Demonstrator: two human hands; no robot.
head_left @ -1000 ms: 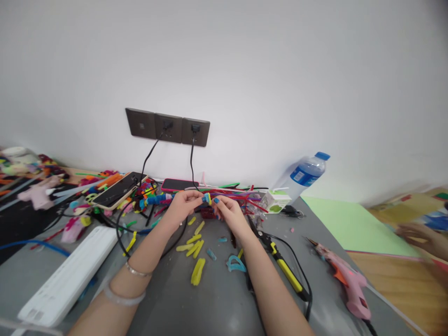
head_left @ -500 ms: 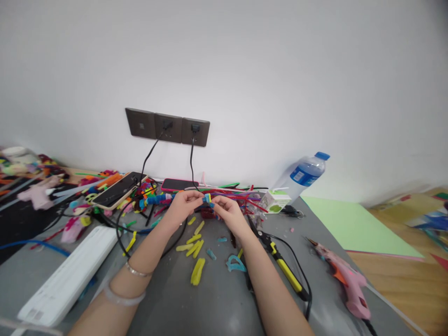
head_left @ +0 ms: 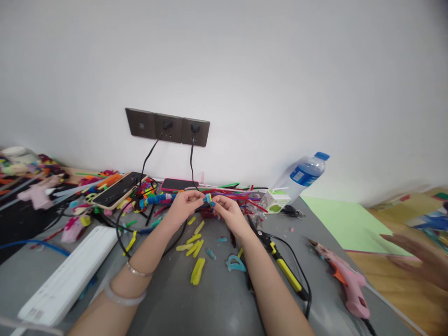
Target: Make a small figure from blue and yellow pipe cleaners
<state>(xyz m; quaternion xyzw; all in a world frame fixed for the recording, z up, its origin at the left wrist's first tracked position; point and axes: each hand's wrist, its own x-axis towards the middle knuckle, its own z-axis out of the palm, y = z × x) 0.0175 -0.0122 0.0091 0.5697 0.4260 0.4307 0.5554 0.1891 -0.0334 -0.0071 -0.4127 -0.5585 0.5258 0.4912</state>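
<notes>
Between the fingertips of both hands is a small blue-and-yellow fuzzy piece, which looks like bent pipe cleaner. My left hand pinches it from the left and my right hand from the right, both just above the desk. Part of it is hidden by the fingers. Below the hands lie several short yellow fuzzy strips, the nearest one folded. A light-blue loop and small light-blue bits rest beside my right forearm.
A black-and-yellow tool and a pink glue gun lie right. Behind stand a bottle and small box. Left are a white power strip, phone and cables. Another person's hand is at far right.
Another person's blurred hand has come into view at the right, over the green paper's edge. My hands stay nearly still; the small piece between them has turned slightly.
</notes>
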